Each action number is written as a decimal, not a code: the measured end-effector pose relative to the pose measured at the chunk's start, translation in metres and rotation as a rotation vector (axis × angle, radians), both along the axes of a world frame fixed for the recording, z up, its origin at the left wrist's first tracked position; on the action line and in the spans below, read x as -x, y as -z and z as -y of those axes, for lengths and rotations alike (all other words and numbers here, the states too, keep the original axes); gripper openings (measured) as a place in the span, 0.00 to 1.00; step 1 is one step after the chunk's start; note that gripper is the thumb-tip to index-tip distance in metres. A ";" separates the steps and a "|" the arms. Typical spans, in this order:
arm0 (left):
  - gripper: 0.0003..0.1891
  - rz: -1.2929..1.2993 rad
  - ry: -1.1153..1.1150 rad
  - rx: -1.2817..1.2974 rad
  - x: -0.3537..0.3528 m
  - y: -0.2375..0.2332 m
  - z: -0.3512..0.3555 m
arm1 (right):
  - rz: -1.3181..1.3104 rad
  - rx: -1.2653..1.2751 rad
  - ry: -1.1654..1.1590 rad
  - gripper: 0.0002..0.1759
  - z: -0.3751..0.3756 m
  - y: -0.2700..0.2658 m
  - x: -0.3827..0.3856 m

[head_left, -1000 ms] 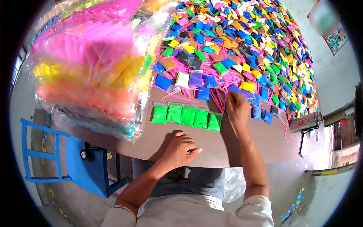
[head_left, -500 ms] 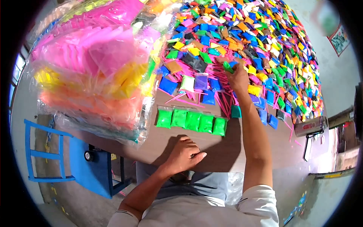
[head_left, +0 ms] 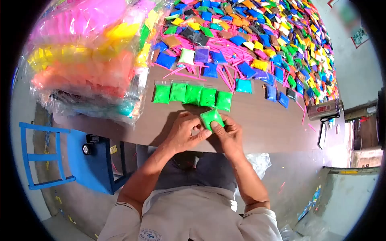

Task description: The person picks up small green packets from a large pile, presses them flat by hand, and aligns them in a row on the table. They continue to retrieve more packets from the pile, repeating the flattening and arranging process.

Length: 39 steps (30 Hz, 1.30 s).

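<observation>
My right hand point(head_left: 230, 134) pinches a small bright green packet point(head_left: 211, 118) with the thumb on its front face. Close against the packet's left side is my left hand point(head_left: 185, 130). Its fingers are loosely curled, the thumb stands apart from them, and nothing is gripped between. Both hands are over the table's near edge. Just beyond them, several matching green packets point(head_left: 193, 95) lie side by side in a row. A teal packet point(head_left: 243, 85) rests to the right of that row.
A big heap of small coloured packets point(head_left: 281, 40) covers the far right of the table point(head_left: 265, 120), with pink sticks point(head_left: 225, 46) among it. Clear bags of pink, yellow and orange packets point(head_left: 88, 60) are piled left. A bottle point(head_left: 325, 109) lies right; a blue chair point(head_left: 88, 160) stands lower left.
My right hand has come back from the heap with the green packet, down beside my left hand. My left hand's thumb and fingers have turned toward the packet. The view has shifted.
</observation>
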<state>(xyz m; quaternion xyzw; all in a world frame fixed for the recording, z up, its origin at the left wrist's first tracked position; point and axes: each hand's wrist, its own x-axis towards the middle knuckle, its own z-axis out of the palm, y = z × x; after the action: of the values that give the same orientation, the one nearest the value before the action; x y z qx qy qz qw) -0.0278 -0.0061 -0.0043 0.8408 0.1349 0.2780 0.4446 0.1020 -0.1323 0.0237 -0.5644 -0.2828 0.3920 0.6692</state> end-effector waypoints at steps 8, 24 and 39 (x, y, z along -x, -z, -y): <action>0.18 -0.060 0.055 -0.107 0.000 -0.002 -0.001 | -0.003 0.085 -0.152 0.12 0.005 0.005 -0.010; 0.15 -0.145 0.104 -0.124 0.001 -0.006 -0.004 | -0.225 -0.066 -0.104 0.08 0.000 0.019 -0.009; 0.17 -0.153 0.113 -0.221 0.002 -0.004 -0.003 | -0.225 0.012 -0.118 0.09 -0.008 0.017 -0.010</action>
<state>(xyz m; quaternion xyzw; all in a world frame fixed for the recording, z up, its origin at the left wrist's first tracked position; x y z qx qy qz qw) -0.0297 -0.0027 -0.0005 0.9095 0.0896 0.2009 0.3526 0.1119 -0.1248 0.0065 -0.5032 -0.2363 0.4933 0.6691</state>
